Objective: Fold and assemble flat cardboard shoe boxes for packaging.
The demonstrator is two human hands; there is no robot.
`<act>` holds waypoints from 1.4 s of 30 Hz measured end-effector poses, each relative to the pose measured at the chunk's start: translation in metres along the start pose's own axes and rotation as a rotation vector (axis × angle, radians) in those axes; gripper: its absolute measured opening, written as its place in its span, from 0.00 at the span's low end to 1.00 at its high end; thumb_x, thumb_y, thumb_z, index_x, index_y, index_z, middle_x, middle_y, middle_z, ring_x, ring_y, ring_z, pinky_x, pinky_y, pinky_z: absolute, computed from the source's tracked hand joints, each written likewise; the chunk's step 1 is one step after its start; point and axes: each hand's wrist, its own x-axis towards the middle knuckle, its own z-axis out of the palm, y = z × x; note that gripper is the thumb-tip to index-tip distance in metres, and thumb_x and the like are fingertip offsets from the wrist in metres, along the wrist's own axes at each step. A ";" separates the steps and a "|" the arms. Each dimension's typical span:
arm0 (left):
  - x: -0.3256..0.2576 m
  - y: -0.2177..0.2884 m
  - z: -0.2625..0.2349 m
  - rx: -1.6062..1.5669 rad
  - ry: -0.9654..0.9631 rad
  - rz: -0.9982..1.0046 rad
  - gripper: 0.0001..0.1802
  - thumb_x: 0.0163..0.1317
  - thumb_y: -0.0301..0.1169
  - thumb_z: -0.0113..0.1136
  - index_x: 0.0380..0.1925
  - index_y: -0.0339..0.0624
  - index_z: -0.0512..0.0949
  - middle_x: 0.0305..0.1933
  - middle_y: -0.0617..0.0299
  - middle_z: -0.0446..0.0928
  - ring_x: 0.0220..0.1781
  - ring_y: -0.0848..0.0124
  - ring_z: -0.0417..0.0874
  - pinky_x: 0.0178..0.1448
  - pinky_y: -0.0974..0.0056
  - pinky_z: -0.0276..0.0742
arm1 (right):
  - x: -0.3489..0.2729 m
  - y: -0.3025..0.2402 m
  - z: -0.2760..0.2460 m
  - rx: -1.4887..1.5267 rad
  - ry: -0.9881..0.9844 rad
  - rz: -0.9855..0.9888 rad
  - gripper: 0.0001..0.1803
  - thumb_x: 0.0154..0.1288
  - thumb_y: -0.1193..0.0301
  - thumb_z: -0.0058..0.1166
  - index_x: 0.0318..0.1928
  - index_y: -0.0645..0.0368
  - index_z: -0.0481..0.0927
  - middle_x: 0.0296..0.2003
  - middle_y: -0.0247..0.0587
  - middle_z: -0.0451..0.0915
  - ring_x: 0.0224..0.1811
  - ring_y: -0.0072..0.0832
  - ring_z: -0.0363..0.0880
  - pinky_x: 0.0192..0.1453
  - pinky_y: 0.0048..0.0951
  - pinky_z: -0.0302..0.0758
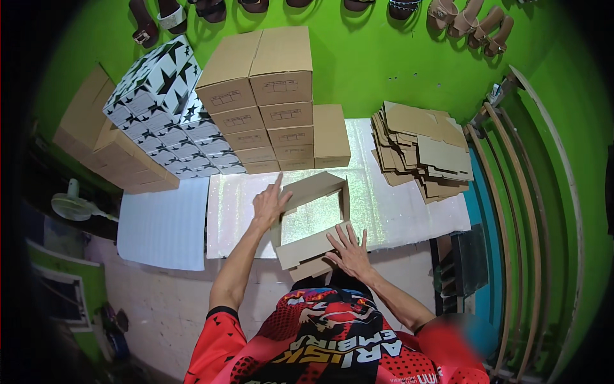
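A brown cardboard box (pixel 313 247) stands half unfolded at the table's near edge. Its walls form a frame, and the shiny tabletop shows through the middle. At its far left corner is my left hand (pixel 267 205), index finger stretched out and thumb beside the far panel. My right hand (pixel 350 251) lies with spread fingers on the near panel, toward its right end. Loose flaps of the box hang over the table edge, close to my body. Neither hand is wrapped round anything.
The table (pixel 409 224) has a shimmering cover. Stacked brown boxes (pixel 281 89) stand at the back, beside white boxes with black stars (pixel 160 115). Flattened cardboard (pixel 428 141) is piled at the back right. White foam sheeting (pixel 163 221) lies left, near a fan (pixel 69 203). Sandals (pixel 470 22) hang on the wall.
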 end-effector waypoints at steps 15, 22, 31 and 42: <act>-0.076 0.049 -0.031 0.071 0.358 -0.057 0.35 0.74 0.39 0.58 0.80 0.51 0.65 0.88 0.45 0.50 0.90 0.44 0.44 0.82 0.21 0.25 | 0.083 -0.023 -0.035 0.155 0.167 -0.078 0.35 0.74 0.46 0.59 0.73 0.52 0.76 0.77 0.55 0.65 0.77 0.55 0.63 0.81 0.57 0.60; -0.109 0.079 -0.005 -0.074 0.039 -0.027 0.29 0.64 0.33 0.64 0.67 0.52 0.80 0.89 0.45 0.48 0.90 0.45 0.42 0.85 0.25 0.30 | 0.122 -0.023 -0.029 -0.070 -0.240 0.000 0.53 0.63 0.26 0.54 0.82 0.37 0.63 0.84 0.45 0.54 0.85 0.59 0.52 0.75 0.89 0.48; -0.092 0.024 0.032 0.063 -0.036 -0.062 0.34 0.77 0.50 0.54 0.81 0.69 0.63 0.90 0.50 0.42 0.91 0.51 0.41 0.83 0.23 0.21 | 0.058 -0.019 -0.008 -0.049 -0.248 0.030 0.46 0.77 0.33 0.39 0.77 0.56 0.71 0.83 0.55 0.56 0.87 0.56 0.45 0.84 0.71 0.27; -0.093 0.027 0.041 0.077 -0.083 -0.101 0.34 0.79 0.51 0.50 0.82 0.66 0.61 0.90 0.51 0.43 0.90 0.52 0.44 0.84 0.25 0.26 | 0.134 0.005 -0.028 -0.095 0.009 0.242 0.45 0.74 0.33 0.47 0.83 0.40 0.62 0.85 0.52 0.50 0.87 0.58 0.43 0.85 0.69 0.37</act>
